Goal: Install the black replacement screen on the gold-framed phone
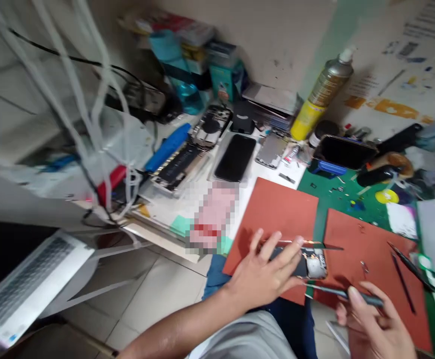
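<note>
Past the shirt (243,336), the opened phone (317,264) was partly covered by the left hand (260,274), its fingers spread, apparently to steady it on the mat (288,199), while a tool (333,290) was grasped by the right hand (374,319), its tip near the left thumb, presumably for precision.

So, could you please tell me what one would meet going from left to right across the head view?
Laptop, water bottle, left hand over an opened phone, right hand holding a thin tool, grey box.
</note>
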A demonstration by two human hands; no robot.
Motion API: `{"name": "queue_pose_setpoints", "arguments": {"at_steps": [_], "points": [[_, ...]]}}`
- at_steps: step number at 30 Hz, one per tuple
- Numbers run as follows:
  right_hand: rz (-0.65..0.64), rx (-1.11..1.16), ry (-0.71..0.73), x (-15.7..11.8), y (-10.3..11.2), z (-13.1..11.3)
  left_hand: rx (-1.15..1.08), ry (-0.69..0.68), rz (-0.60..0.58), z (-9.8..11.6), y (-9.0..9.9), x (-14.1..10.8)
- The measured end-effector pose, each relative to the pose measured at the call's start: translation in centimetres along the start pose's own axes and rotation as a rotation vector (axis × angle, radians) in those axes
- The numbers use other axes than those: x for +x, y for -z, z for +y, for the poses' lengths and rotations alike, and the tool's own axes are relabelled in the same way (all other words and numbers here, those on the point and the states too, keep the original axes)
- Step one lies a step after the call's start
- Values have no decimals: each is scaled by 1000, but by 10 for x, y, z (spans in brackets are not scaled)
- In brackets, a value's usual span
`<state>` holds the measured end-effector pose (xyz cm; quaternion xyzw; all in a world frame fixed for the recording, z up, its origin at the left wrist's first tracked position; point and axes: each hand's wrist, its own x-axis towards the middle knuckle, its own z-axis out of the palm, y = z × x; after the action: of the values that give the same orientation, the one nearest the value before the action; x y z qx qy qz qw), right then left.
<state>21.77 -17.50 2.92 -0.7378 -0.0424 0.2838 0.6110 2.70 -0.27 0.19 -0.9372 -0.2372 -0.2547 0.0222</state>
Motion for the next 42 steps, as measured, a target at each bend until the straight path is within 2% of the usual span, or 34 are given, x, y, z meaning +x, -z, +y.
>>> {"name": "queue_pose_setpoints", "arguments": {"at_steps": [3, 6, 26, 42], "points": [[40, 3, 23, -14, -31, -21, -71, 21, 24, -1, -3, 1], [82, 15, 28, -18, -42, -29, -103, 29, 53, -1, -7, 2], [42, 24, 48, -19, -47, -19, -113, 28, 90, 1, -8, 1], [61, -77, 152, -23, -43, -19, -119, 40, 76, 1, -8, 0]]}}
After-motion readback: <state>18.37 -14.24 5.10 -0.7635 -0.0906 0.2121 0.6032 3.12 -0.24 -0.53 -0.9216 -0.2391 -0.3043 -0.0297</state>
